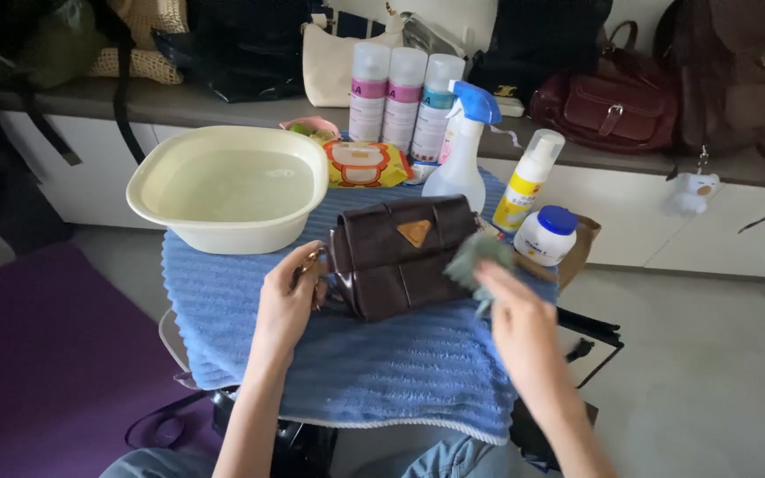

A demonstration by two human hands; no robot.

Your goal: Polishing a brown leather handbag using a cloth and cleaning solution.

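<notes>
1. Head view: I looked down on a small dark brown leather handbag with a tan triangular badge (397, 253), which lay at the centre of a blue ribbed towel (356, 354) spread over a low table.
2. My left hand (287, 301) was curled closed around the bag's left end near its metal clasp, steadying it; the bag sat at about two o'clock from that hand.
3. My right hand (517, 319) pinched a crumpled grey-green cloth (476, 258), pressed against the bag's right end; the bag lay at about ten o'clock from that hand.
4. The bag's long axis ran roughly nine to three o'clock, tilted slightly, so each hand met one end. Both hands touched it, the right only through the cloth.
5. At eleven o'clock from the bag stood a cream plastic basin of water (228, 188). At one o'clock stood a white spray bottle with a blue trigger (462, 150), with a white-and-yellow pump bottle (526, 181) and a white jar with a blue lid (547, 234) to its right, the jar near the cloth.
6. Three tall spray cans (405, 97) and a yellow wipes packet (365, 164) sat behind, at twelve o'clock.
</notes>
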